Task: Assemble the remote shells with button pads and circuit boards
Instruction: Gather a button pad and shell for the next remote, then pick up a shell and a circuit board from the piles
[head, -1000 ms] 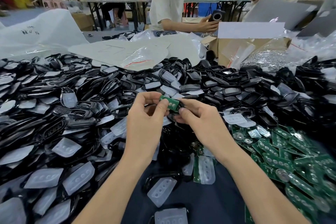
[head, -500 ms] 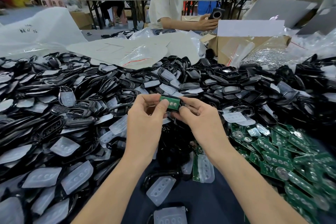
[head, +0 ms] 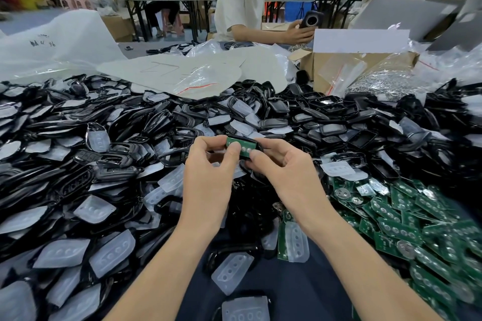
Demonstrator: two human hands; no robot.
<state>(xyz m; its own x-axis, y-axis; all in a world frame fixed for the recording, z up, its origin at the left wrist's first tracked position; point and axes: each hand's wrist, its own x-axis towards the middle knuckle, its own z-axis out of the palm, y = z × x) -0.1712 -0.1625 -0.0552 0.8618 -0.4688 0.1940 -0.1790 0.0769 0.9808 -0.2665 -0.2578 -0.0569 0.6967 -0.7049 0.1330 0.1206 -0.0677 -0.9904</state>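
A green circuit board (head: 243, 148) with silver button contacts sits in a black remote shell (head: 257, 144) held above the pile. My left hand (head: 208, 172) pinches the left end, its thumb pressing on the board. My right hand (head: 281, 167) grips the right end, with the thumb tip on the board's lower edge. Most of the shell is hidden behind my fingers. A heap of black shells (head: 109, 138) mixed with translucent button pads (head: 94, 208) covers the table's left and centre. Loose green boards (head: 407, 229) lie in a pile at the right.
Single pads (head: 232, 272) and a shell lie on the dark cloth (head: 300, 292) near me. A cardboard box (head: 339, 65) with plastic bags and metal parts stands at the back right. Two people sit across the table; one holds a dark device (head: 311, 19).
Both hands have lifted the shell and board slightly and turned them a little. My thumbs have shifted along the board's surface.
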